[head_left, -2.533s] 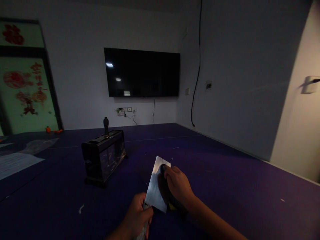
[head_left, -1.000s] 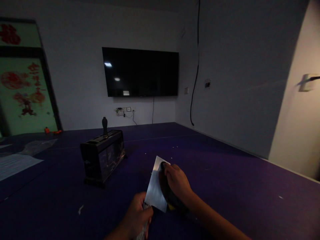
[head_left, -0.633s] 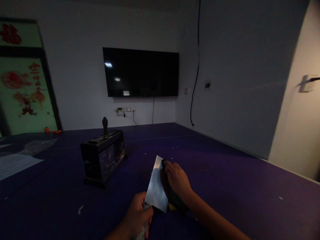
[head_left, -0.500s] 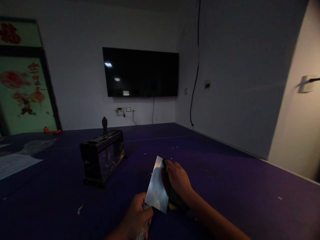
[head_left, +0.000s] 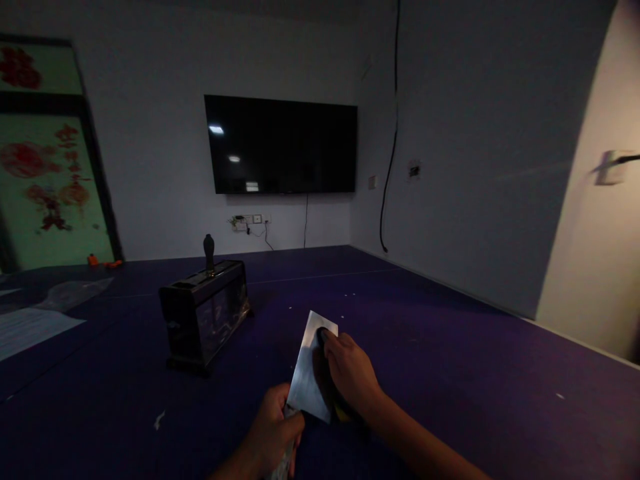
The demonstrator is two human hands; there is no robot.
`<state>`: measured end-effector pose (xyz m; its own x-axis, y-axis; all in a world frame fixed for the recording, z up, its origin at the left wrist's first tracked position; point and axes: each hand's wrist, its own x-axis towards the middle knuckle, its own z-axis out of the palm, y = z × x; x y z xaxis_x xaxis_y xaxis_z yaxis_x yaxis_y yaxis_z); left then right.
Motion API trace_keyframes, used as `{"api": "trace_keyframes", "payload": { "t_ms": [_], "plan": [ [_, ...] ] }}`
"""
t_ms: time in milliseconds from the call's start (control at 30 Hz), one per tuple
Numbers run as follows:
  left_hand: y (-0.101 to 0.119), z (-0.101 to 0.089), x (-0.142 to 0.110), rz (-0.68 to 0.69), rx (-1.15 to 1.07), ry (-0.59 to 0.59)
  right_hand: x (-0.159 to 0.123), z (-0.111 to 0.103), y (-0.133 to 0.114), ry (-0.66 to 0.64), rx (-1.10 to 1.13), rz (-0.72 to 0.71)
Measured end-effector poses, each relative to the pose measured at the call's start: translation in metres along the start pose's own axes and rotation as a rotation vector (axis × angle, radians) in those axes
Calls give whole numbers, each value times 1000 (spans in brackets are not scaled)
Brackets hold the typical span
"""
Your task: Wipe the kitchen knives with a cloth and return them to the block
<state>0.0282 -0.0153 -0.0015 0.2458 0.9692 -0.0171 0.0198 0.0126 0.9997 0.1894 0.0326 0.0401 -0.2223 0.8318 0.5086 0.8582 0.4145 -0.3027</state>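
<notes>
My left hand [head_left: 274,427] is closed round the pale handle of a cleaver [head_left: 309,377], low in the middle of the view. The broad, shiny blade slants upward, away from me. My right hand [head_left: 350,372] grips a dark, soft-looking thing with a yellow patch at its lower end, laid against the right side of the blade. What kind of thing it is cannot be made out; my fingers and shadow hide much of it. Left of the blade stands a black knife holder [head_left: 183,327] with see-through sides. A black handle [head_left: 209,251] sticks up from its top.
All this is at a purple surface [head_left: 440,387] with small white scraps. Papers [head_left: 35,328] and clear plastic [head_left: 75,293] lie at the left; small orange items [head_left: 113,265] sit farther back. A television [head_left: 285,147] and a hanging black cable [head_left: 393,140] are on the walls.
My right hand has shifted a little up and down along the blade and is now slightly lower and farther left. The cleaver has tipped slightly left. The knife holder stays put.
</notes>
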Motion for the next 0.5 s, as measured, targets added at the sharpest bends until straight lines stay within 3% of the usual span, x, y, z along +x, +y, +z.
{"api": "trace_keyframes", "payload": {
  "t_ms": [233,500],
  "plan": [
    [2,-4,0,-9,42,-61,7,-4,5,30,-46,17],
    [1,-2,0,-21,39,-22,-2,1,0,26,-3,17]
  ]
}}
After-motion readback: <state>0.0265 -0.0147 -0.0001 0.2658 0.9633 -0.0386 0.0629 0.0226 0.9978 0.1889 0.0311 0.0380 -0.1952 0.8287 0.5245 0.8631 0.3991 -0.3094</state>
